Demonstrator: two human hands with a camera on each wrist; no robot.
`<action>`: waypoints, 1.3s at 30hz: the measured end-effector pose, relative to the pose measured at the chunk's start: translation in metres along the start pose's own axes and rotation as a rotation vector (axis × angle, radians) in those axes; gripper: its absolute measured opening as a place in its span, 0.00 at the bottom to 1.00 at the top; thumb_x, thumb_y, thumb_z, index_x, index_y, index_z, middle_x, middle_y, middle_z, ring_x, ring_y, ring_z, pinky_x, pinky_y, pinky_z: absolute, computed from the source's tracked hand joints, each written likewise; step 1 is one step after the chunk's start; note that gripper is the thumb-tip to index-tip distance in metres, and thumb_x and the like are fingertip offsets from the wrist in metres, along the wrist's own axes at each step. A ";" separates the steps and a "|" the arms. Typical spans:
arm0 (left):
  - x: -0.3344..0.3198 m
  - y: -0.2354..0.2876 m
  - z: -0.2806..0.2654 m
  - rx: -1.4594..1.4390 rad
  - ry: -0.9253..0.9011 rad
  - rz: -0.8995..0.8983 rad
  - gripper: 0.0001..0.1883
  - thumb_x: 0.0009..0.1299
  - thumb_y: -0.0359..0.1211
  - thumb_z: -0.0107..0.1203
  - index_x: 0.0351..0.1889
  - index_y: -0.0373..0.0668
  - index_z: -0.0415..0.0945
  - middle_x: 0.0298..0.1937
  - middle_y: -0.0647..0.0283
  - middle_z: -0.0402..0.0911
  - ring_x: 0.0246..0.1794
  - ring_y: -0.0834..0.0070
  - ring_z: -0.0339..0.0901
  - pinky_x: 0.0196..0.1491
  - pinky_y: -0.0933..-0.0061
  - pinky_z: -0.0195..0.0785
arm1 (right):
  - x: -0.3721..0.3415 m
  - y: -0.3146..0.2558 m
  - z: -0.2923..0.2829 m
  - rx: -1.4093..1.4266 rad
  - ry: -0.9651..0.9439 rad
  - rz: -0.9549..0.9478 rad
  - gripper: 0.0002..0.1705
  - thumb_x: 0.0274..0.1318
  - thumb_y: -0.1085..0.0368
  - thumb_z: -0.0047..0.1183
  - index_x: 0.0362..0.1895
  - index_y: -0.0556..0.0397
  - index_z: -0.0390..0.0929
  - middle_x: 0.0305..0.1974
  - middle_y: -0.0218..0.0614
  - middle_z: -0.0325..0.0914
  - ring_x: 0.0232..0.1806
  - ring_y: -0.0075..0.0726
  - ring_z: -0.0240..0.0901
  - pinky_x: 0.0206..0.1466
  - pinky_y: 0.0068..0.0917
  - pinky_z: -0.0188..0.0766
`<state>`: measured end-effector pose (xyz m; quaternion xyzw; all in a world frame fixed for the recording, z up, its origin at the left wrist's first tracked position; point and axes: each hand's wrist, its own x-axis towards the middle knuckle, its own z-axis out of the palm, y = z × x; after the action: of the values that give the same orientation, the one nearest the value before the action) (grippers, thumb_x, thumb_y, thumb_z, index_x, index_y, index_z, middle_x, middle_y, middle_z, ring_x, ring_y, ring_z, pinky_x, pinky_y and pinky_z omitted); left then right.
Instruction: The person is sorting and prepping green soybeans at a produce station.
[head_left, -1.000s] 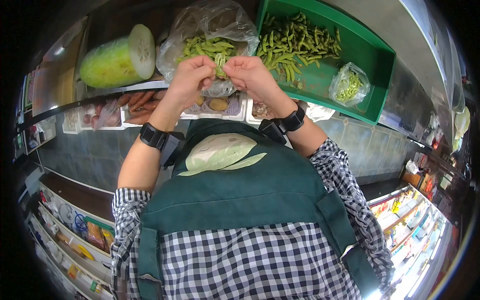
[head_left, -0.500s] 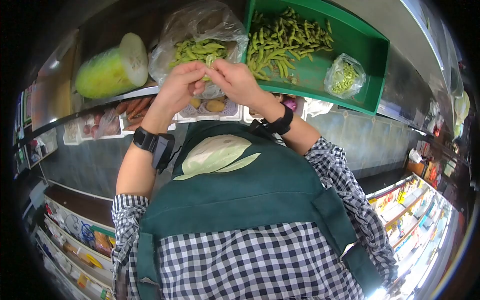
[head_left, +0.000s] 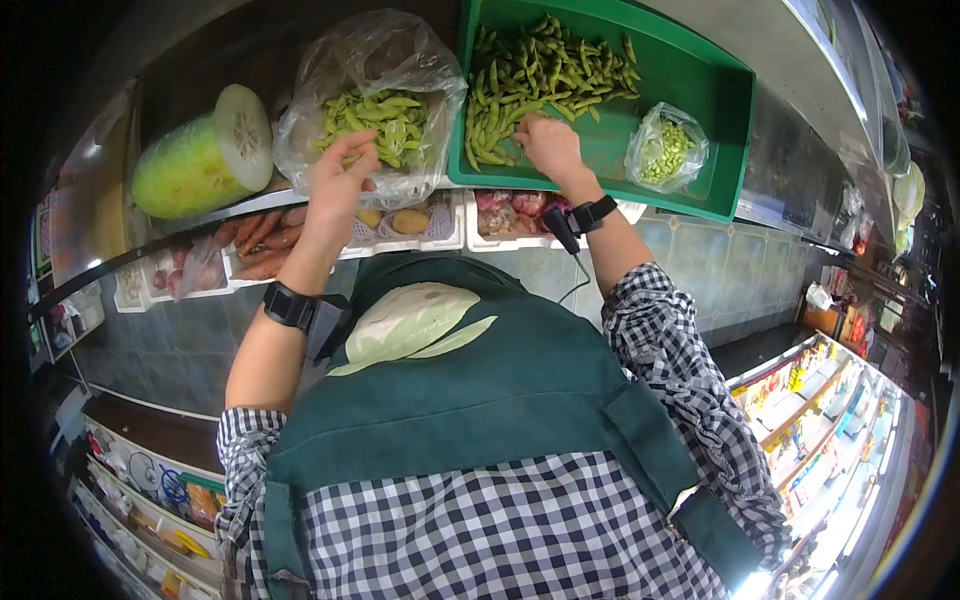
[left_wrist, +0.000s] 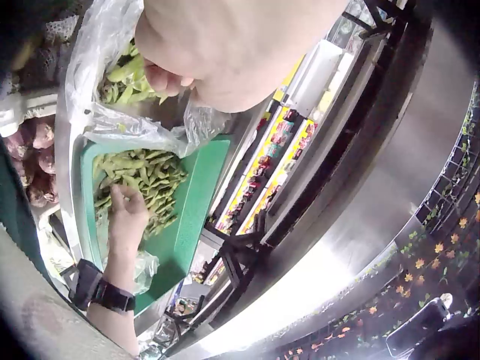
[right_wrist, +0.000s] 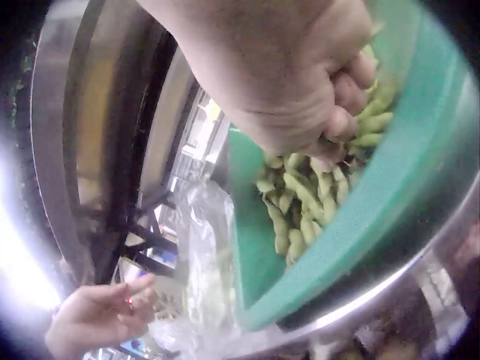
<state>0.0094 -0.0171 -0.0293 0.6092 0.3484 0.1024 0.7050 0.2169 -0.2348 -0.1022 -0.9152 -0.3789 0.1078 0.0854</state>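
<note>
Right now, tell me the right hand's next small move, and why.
Probably lift one of the pods from the tray toward the left hand: the right hand is down at them, while the left, over the bag, appears to hold nothing.

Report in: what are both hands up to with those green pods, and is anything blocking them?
Left hand at clear bag, fingers loose. Right hand at pods in green crate, grip unclear. Nothing visibly in the way.
</note>
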 end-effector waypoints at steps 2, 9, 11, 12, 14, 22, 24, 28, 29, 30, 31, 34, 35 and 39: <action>0.000 0.001 0.006 -0.005 -0.093 -0.030 0.15 0.65 0.28 0.51 0.50 0.40 0.73 0.40 0.67 0.73 0.36 0.82 0.69 0.34 0.81 0.63 | 0.004 -0.001 0.006 -0.025 -0.022 0.016 0.13 0.49 0.58 0.55 0.29 0.57 0.75 0.30 0.49 0.78 0.37 0.52 0.76 0.38 0.43 0.73; 0.000 0.001 0.006 -0.015 -0.114 -0.024 0.13 0.66 0.29 0.52 0.48 0.40 0.74 0.37 0.69 0.74 0.34 0.84 0.69 0.33 0.83 0.61 | -0.001 0.003 0.001 -0.037 -0.103 0.130 0.12 0.45 0.61 0.58 0.29 0.57 0.76 0.29 0.49 0.77 0.38 0.51 0.76 0.41 0.43 0.72; 0.000 -0.002 0.005 0.031 -0.162 -0.038 0.10 0.66 0.30 0.52 0.45 0.39 0.75 0.33 0.70 0.75 0.31 0.85 0.69 0.32 0.83 0.60 | -0.007 0.002 -0.020 0.079 -0.138 0.115 0.12 0.44 0.61 0.58 0.28 0.57 0.76 0.26 0.47 0.77 0.34 0.49 0.76 0.38 0.41 0.71; -0.001 -0.003 0.006 0.031 -0.157 -0.039 0.10 0.66 0.30 0.52 0.45 0.39 0.75 0.33 0.70 0.75 0.31 0.85 0.69 0.32 0.83 0.60 | -0.011 -0.003 -0.031 0.196 -0.171 0.106 0.11 0.43 0.61 0.59 0.28 0.56 0.77 0.23 0.46 0.76 0.30 0.47 0.76 0.35 0.40 0.71; -0.003 -0.003 0.014 -0.012 -0.300 -0.071 0.08 0.66 0.32 0.53 0.41 0.40 0.75 0.29 0.71 0.74 0.29 0.86 0.68 0.31 0.84 0.60 | -0.019 -0.031 -0.054 0.332 -0.073 -0.011 0.11 0.43 0.62 0.59 0.27 0.56 0.76 0.19 0.43 0.74 0.25 0.44 0.74 0.30 0.38 0.69; -0.003 0.016 0.031 -0.060 -0.333 -0.017 0.09 0.69 0.36 0.51 0.35 0.40 0.72 0.25 0.72 0.71 0.24 0.86 0.65 0.28 0.84 0.58 | -0.024 -0.123 -0.070 0.492 0.348 -0.413 0.09 0.44 0.64 0.59 0.28 0.51 0.73 0.10 0.34 0.66 0.14 0.40 0.69 0.18 0.32 0.63; 0.000 0.016 0.023 -0.107 -0.324 -0.007 0.09 0.69 0.35 0.51 0.35 0.39 0.72 0.25 0.71 0.71 0.24 0.86 0.64 0.28 0.83 0.58 | -0.022 -0.129 -0.070 0.497 0.360 -0.453 0.09 0.46 0.64 0.59 0.29 0.51 0.72 0.12 0.36 0.68 0.16 0.41 0.69 0.19 0.34 0.64; -0.002 0.020 0.010 -0.312 -0.260 -0.102 0.06 0.68 0.31 0.51 0.34 0.37 0.73 0.24 0.71 0.70 0.24 0.86 0.64 0.27 0.84 0.56 | -0.015 -0.132 -0.061 0.370 0.419 -0.553 0.10 0.47 0.63 0.58 0.27 0.52 0.70 0.14 0.36 0.70 0.17 0.41 0.70 0.20 0.35 0.65; -0.003 0.020 0.008 -0.315 -0.255 -0.100 0.06 0.68 0.31 0.51 0.34 0.37 0.73 0.24 0.71 0.70 0.24 0.86 0.64 0.27 0.84 0.56 | -0.015 -0.134 -0.062 0.335 0.424 -0.553 0.11 0.48 0.63 0.57 0.26 0.52 0.69 0.15 0.36 0.70 0.18 0.41 0.70 0.20 0.35 0.65; -0.003 0.020 0.004 -0.381 -0.258 -0.146 0.05 0.68 0.29 0.51 0.34 0.37 0.74 0.24 0.71 0.70 0.24 0.85 0.64 0.26 0.84 0.56 | -0.016 -0.136 -0.062 0.301 0.430 -0.551 0.11 0.48 0.63 0.57 0.24 0.52 0.67 0.16 0.36 0.70 0.19 0.42 0.70 0.20 0.35 0.65; -0.004 0.020 0.003 -0.447 -0.263 -0.193 0.05 0.67 0.28 0.51 0.33 0.36 0.74 0.25 0.70 0.70 0.24 0.85 0.64 0.26 0.85 0.56 | -0.016 -0.138 -0.063 0.301 0.429 -0.554 0.11 0.48 0.63 0.57 0.24 0.52 0.67 0.16 0.36 0.70 0.19 0.42 0.70 0.20 0.35 0.65; -0.008 0.024 0.002 -0.516 -0.233 -0.197 0.04 0.67 0.28 0.52 0.33 0.36 0.73 0.24 0.70 0.70 0.24 0.85 0.64 0.25 0.85 0.55 | -0.017 -0.141 -0.065 0.234 0.451 -0.618 0.12 0.49 0.63 0.56 0.23 0.51 0.66 0.16 0.34 0.68 0.19 0.40 0.69 0.19 0.35 0.65; -0.007 0.022 0.001 -0.518 -0.231 -0.196 0.04 0.67 0.28 0.52 0.33 0.36 0.73 0.24 0.70 0.70 0.24 0.85 0.64 0.25 0.85 0.55 | -0.018 -0.141 -0.066 0.195 0.427 -0.644 0.09 0.47 0.64 0.53 0.24 0.51 0.66 0.18 0.34 0.69 0.21 0.39 0.70 0.20 0.34 0.67; -0.008 0.022 -0.002 -0.463 -0.250 -0.166 0.03 0.65 0.27 0.53 0.31 0.36 0.73 0.24 0.69 0.71 0.22 0.85 0.64 0.24 0.85 0.56 | -0.021 -0.144 -0.074 0.135 0.371 -0.701 0.05 0.40 0.67 0.49 0.24 0.51 0.66 0.20 0.34 0.71 0.24 0.37 0.72 0.24 0.32 0.70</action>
<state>0.0088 -0.0147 -0.0064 0.4091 0.2749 0.0453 0.8689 0.1243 -0.1551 0.0057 -0.7267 -0.6384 -0.0701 0.2438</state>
